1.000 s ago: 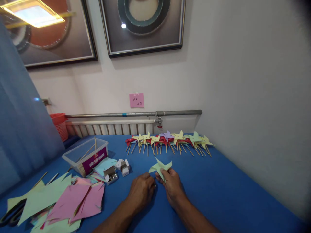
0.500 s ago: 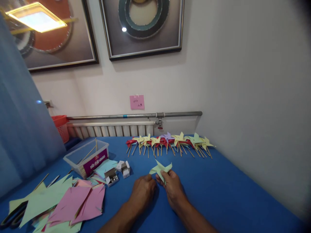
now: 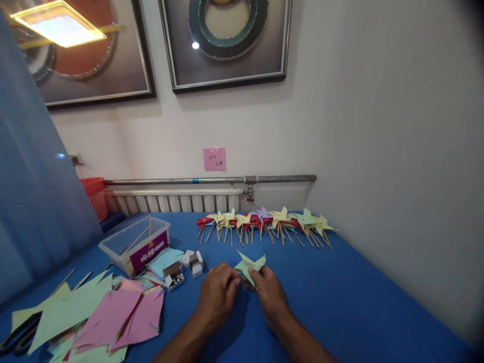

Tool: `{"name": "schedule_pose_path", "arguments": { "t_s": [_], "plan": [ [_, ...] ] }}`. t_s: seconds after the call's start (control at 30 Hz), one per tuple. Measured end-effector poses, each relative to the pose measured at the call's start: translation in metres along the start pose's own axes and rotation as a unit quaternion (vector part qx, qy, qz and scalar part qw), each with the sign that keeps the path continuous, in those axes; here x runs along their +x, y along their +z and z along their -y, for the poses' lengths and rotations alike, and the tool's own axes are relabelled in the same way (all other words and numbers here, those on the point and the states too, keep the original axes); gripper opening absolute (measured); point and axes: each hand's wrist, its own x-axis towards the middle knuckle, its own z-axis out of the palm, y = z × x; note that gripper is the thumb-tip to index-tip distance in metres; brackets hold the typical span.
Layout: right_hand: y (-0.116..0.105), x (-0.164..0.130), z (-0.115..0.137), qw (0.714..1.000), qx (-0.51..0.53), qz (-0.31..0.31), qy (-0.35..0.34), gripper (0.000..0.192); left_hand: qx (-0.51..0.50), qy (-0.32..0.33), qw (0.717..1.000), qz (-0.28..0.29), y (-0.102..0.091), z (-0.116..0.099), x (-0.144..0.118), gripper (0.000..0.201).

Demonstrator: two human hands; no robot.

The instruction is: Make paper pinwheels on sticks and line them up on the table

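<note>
A pale green paper pinwheel [image 3: 249, 264], its blades folded in toward the middle, is pinched between the thumb and fingers of my right hand [image 3: 270, 293]. Close by its left blade is my left hand [image 3: 218, 290], fingers curled together; what they hold, if anything, is hidden. No stick shows on this pinwheel. Left of my hands stand a small open box of shiny metal pins [image 3: 174, 276] and another small white box [image 3: 195, 264].
Finished pinwheels on sticks [image 3: 260, 219] lie in a row at the back of the blue table [image 3: 340, 312]. At left are a clear plastic tub [image 3: 109, 248] with sticks, pink paper squares [image 3: 109, 315], green paper [image 3: 71, 305] and black-handled scissors [image 3: 20, 335].
My left hand has shifted slightly left and up, and its wrist has turned. The pinwheel has tilted a little in my right hand, which stays nearly in place.
</note>
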Motion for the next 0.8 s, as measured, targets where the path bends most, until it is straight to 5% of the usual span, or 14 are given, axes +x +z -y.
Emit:
{"name": "schedule_pose_path", "arguments": {
  "t_s": [0.13, 0.27, 0.8],
  "plan": [
    [0.007, -0.006, -0.003, 1.0, -0.01, 0.02, 0.01, 0.029, -0.162, -0.059, 0.982, -0.073, -0.01, 0.007, 0.008, 0.015],
    [0.011, -0.01, -0.006, 0.999, -0.014, 0.046, 0.013, 0.03, -0.254, -0.114, 0.96, -0.026, -0.007, 0.008, 0.008, 0.011],
    [0.016, -0.018, -0.002, 0.992, -0.028, 0.119, -0.006, 0.036, -0.276, -0.116, 0.954, 0.019, -0.008, -0.004, 0.009, 0.024]
  ]
}}
